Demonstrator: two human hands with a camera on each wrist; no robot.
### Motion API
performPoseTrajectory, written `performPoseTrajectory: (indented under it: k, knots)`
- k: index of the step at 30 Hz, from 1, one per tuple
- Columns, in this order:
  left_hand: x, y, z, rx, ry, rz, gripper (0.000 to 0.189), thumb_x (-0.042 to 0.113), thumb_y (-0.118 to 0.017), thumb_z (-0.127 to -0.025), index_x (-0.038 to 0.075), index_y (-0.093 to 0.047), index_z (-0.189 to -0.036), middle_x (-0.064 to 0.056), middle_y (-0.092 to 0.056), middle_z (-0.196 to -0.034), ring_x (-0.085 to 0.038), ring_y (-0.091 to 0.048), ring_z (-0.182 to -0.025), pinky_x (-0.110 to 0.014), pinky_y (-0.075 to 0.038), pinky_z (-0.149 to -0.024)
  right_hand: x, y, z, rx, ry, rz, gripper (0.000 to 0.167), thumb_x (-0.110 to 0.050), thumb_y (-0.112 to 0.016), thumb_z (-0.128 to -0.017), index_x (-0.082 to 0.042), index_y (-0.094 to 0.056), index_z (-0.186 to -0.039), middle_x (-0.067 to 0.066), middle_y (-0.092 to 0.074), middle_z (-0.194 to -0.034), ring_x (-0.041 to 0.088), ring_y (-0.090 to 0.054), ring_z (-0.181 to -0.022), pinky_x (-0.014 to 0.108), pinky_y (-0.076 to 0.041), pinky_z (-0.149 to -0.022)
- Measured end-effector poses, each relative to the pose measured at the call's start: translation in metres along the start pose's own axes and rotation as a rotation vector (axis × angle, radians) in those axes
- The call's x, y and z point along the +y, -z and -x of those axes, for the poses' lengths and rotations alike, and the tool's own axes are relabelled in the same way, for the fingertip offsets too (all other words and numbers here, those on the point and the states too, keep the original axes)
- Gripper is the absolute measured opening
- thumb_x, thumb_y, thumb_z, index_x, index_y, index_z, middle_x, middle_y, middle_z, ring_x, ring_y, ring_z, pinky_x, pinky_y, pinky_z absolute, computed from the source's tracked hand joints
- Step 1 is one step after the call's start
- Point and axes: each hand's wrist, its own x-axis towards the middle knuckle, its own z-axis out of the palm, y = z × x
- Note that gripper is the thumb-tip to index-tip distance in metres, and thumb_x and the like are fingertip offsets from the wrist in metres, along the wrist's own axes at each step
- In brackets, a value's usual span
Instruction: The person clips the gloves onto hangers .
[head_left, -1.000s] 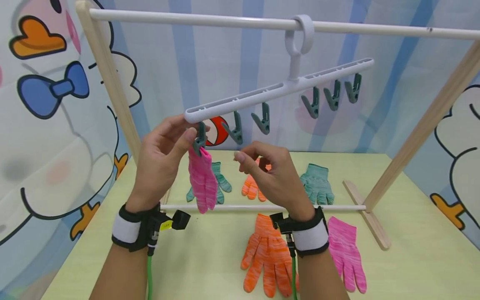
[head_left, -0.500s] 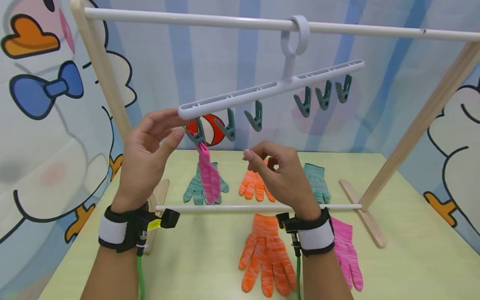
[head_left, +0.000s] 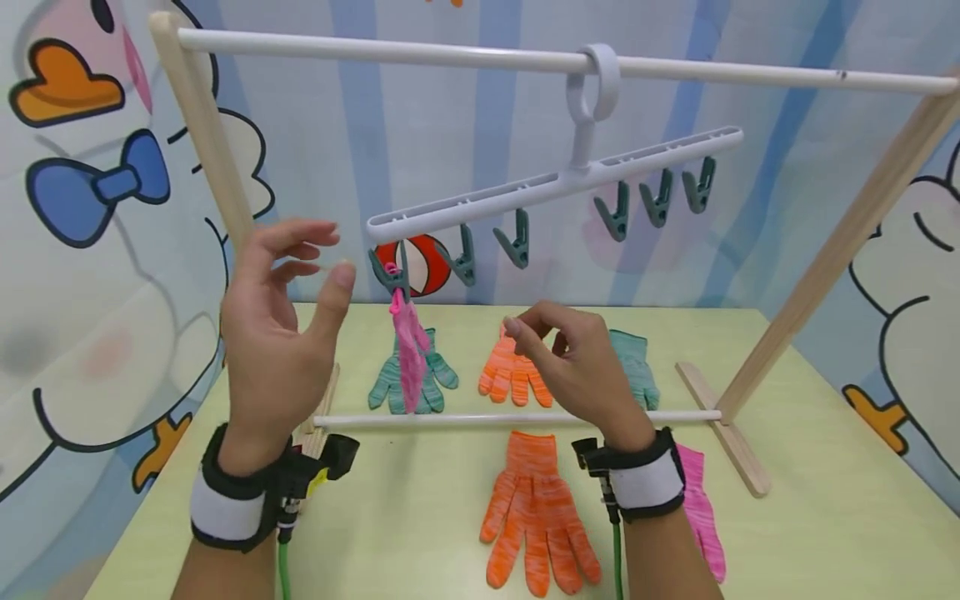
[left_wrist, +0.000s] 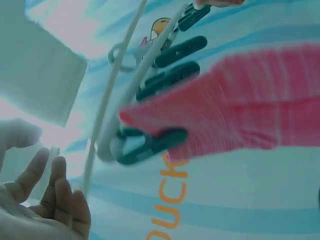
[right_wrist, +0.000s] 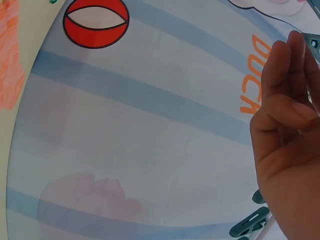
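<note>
A pink glove (head_left: 410,346) hangs from the leftmost green clip (head_left: 392,271) of a white clip hanger (head_left: 480,200). In the left wrist view the same pink glove (left_wrist: 240,100) stretches to the right of its clip. My left hand (head_left: 281,333) is just left of that clip, apart from it, thumb and fingers spread with nothing between them. My right hand (head_left: 577,358) hovers below the hanger's middle, its fingers loosely bent and holding nothing. Several other green clips (head_left: 515,239) hang along the bar without gloves.
The hanger hooks over the top rail (head_left: 390,52) of a wooden-legged rack. On the table (head_left: 375,517) lie orange gloves (head_left: 536,508), one near and one behind the low rail (head_left: 465,419), two green gloves (head_left: 633,367) at the back, and a pink glove (head_left: 701,508) partly behind my right forearm.
My left hand has let go of the clip and moved left, away from it. The pink glove now hangs freely and has turned edge-on. My right hand has shifted slightly right and down.
</note>
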Motion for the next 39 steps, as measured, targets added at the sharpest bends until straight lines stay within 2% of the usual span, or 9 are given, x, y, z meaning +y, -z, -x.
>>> performPoseTrajectory:
  k: [3,5,7,12,18,27,32,35,39]
  knots:
    - [0.013,-0.012,0.008,-0.02,-0.068,-0.027,0.03,-0.005,-0.062,-0.095,-0.007,-0.06,-0.124,-0.013,-0.063,-0.118,-0.014,-0.056,-0.109,-0.024,-0.045,-0.097,0.01,0.007,0.006,-0.02,-0.025,0.07,0.014,-0.023,-0.064,-0.102,-0.016,-0.074,-0.095,-0.007,-0.067,-0.076,0.006,-0.056,-0.068,0.027,-0.044,-0.057]
    - [0.019,-0.021,0.013,-0.087,-0.068,-0.001,0.025,-0.005,-0.061,-0.096,-0.007,-0.061,-0.121,-0.018,-0.064,-0.113,-0.016,-0.059,-0.104,-0.021,-0.049,-0.094,0.018,0.013,0.012,-0.041,-0.049,0.109,0.015,-0.026,-0.063,-0.102,-0.017,-0.074,-0.096,-0.008,-0.067,-0.076,0.007,-0.055,-0.067,0.027,-0.044,-0.058]
    - [0.023,-0.033,0.019,-0.18,-0.006,0.059,0.021,-0.002,-0.058,-0.099,-0.006,-0.062,-0.119,-0.016,-0.066,-0.11,-0.017,-0.062,-0.101,-0.021,-0.053,-0.09,0.025,0.019,0.017,-0.058,-0.079,0.15,0.016,-0.029,-0.063,-0.103,-0.018,-0.073,-0.097,-0.008,-0.067,-0.076,0.007,-0.054,-0.066,0.027,-0.045,-0.059]
    - [0.021,-0.069,0.037,-0.363,0.237,0.224,0.021,0.011,-0.051,-0.106,0.002,-0.064,-0.119,-0.009,-0.068,-0.11,-0.016,-0.066,-0.102,-0.028,-0.058,-0.089,0.045,0.033,0.034,-0.102,-0.192,0.219,0.02,-0.034,-0.06,-0.104,-0.019,-0.072,-0.098,-0.007,-0.067,-0.077,0.01,-0.055,-0.062,0.028,-0.049,-0.06]
    - [0.004,-0.102,0.054,-0.402,0.318,0.302,0.023,0.015,-0.048,-0.108,0.002,-0.063,-0.12,-0.013,-0.068,-0.115,-0.024,-0.067,-0.107,-0.036,-0.059,-0.095,0.07,0.039,0.062,-0.141,-0.308,0.263,0.019,-0.033,-0.061,-0.103,-0.018,-0.071,-0.1,-0.006,-0.069,-0.081,0.009,-0.06,-0.072,0.028,-0.051,-0.067]
    - [-0.03,-0.111,0.05,-0.485,0.47,0.414,0.043,0.026,-0.038,-0.109,0.005,-0.043,-0.147,-0.02,-0.06,-0.133,-0.033,-0.065,-0.116,-0.048,-0.05,-0.108,0.094,0.058,0.098,-0.153,-0.408,0.339,0.013,-0.025,-0.065,-0.101,-0.014,-0.072,-0.099,-0.001,-0.07,-0.088,0.013,-0.06,-0.081,0.033,-0.051,-0.074]
    - [-0.044,-0.113,0.045,-0.429,0.497,0.585,0.052,0.022,-0.036,-0.105,0.005,-0.031,-0.153,-0.02,-0.05,-0.139,-0.03,-0.053,-0.126,-0.044,-0.047,-0.11,0.103,0.071,0.111,-0.184,-0.456,0.358,0.016,-0.026,-0.065,-0.101,-0.011,-0.072,-0.101,0.0,-0.07,-0.09,0.014,-0.061,-0.084,0.033,-0.051,-0.073]
    - [-0.048,-0.114,0.039,-0.353,0.49,0.707,0.053,0.017,-0.034,-0.102,0.005,-0.028,-0.153,-0.008,-0.051,-0.136,-0.023,-0.047,-0.125,-0.036,-0.045,-0.107,0.107,0.078,0.116,-0.209,-0.492,0.364,0.019,-0.027,-0.065,-0.101,-0.01,-0.072,-0.102,0.002,-0.07,-0.093,0.015,-0.062,-0.084,0.032,-0.051,-0.072]
    - [-0.05,-0.114,0.031,-0.262,0.477,0.851,0.047,0.012,-0.027,-0.099,0.013,-0.033,-0.146,0.002,-0.053,-0.131,-0.02,-0.046,-0.125,-0.036,-0.042,-0.104,0.114,0.085,0.123,-0.239,-0.554,0.368,0.02,-0.023,-0.065,-0.1,-0.005,-0.071,-0.103,0.008,-0.071,-0.097,0.019,-0.065,-0.085,0.036,-0.054,-0.073]
